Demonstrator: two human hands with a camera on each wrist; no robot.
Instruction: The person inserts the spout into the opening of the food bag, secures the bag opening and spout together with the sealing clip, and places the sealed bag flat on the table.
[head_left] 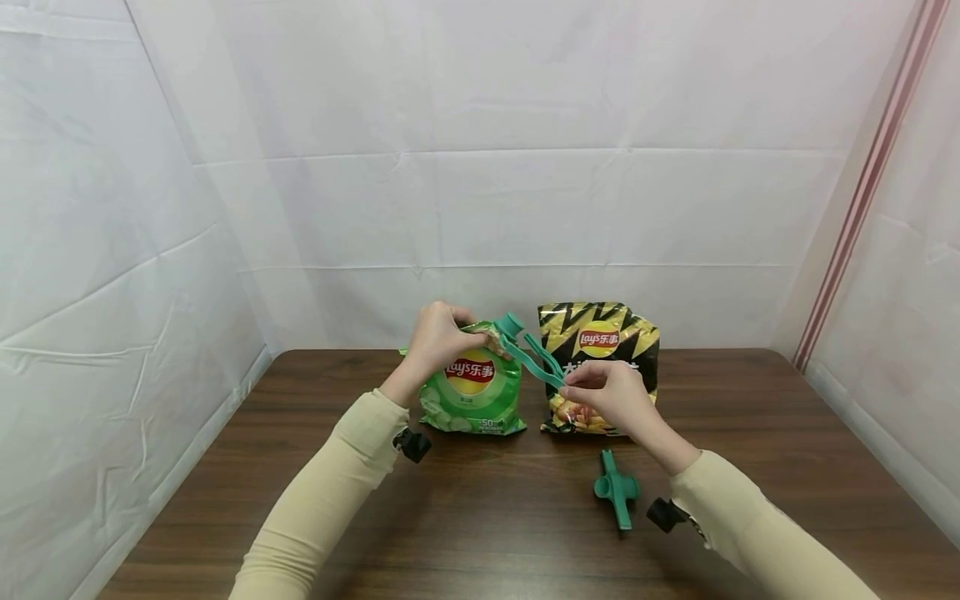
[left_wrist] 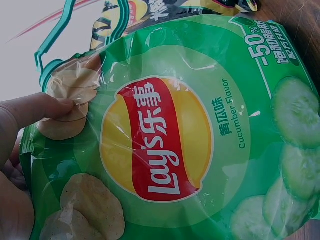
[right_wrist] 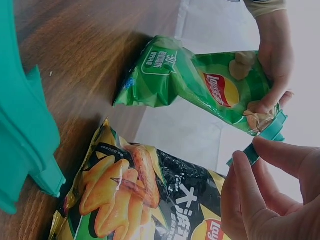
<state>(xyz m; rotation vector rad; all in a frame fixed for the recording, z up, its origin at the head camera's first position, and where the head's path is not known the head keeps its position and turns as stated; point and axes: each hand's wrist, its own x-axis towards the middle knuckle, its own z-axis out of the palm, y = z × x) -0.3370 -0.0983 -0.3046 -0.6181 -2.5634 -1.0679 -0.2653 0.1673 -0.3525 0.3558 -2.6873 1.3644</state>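
A green cucumber-flavor Lay's chip bag (head_left: 468,404) stands on the table, its upper edge pinched by my left hand (head_left: 438,340). In the left wrist view, the left thumb presses on the bag's top corner (left_wrist: 75,102). My right hand (head_left: 611,392) pinches the far end of a teal bag clip (head_left: 509,323) with a round spout. The clip's two arms are spread apart, and its spout end is at the bag's top right corner. Whether the bag's edge lies between the arms cannot be told.
A black and yellow Lay's bag (head_left: 600,337) stands to the right, behind the right hand. A second teal clip (head_left: 617,490) lies on the wooden table (head_left: 510,517) near the right wrist. White cloth (head_left: 517,208) hangs behind and at the sides.
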